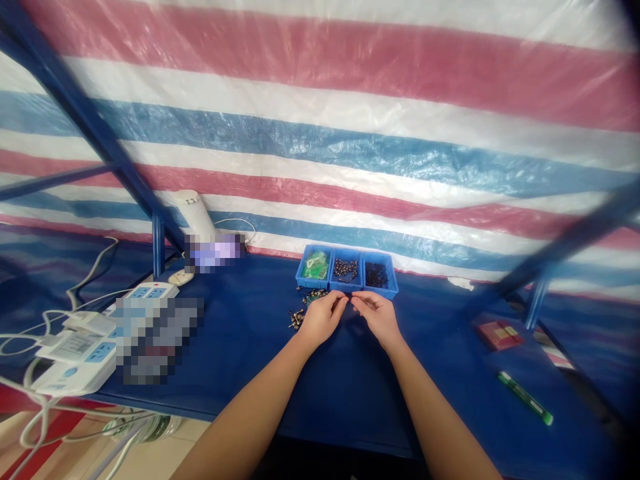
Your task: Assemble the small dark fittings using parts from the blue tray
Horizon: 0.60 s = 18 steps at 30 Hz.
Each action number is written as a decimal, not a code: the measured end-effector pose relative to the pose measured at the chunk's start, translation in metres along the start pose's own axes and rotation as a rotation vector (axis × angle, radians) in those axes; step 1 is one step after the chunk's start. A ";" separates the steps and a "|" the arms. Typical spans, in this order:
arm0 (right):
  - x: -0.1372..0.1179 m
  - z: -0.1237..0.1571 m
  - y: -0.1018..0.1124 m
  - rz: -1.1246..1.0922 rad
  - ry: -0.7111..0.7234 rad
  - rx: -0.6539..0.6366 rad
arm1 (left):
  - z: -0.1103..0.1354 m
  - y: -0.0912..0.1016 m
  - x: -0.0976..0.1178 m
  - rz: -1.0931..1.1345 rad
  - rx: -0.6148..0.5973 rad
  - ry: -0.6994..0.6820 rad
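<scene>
My left hand [321,319] and my right hand [379,318] face each other just in front of three joined blue bins [384,292]. Both have thumb and fingers pinched together; whatever is between the fingertips is too small to make out. Green flat pieces [316,265] fill the left bin, small metal parts with rounded ends [346,268] the middle one, and small black parts [376,275] the right one. Beside my left hand, a heap of small metal and green parts [314,295] lies partly hidden. Nearer me is a little pile of brass-coloured parts [297,319].
On the left of the blue table [240,347] lie a white power strip [83,363] with cables, a blurred-out dark object [163,340] and a white cylinder [197,215]. A red box [499,335] and a green packet [525,398] lie right. Striped sheeting [350,133] hangs behind.
</scene>
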State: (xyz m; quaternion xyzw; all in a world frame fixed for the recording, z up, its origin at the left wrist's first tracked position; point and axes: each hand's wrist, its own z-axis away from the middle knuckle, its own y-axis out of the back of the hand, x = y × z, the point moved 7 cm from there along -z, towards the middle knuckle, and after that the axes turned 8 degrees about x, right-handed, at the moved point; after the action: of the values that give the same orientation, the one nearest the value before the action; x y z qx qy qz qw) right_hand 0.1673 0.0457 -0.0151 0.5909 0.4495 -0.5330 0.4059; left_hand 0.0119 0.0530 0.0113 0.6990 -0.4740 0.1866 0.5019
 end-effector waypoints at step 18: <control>0.001 0.000 0.000 0.003 0.014 0.020 | 0.000 0.001 0.000 0.028 -0.009 0.027</control>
State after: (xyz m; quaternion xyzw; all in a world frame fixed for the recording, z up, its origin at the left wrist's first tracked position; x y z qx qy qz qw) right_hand 0.1674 0.0456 -0.0165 0.5994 0.4459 -0.5327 0.3977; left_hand 0.0112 0.0534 0.0118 0.6874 -0.4778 0.2011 0.5086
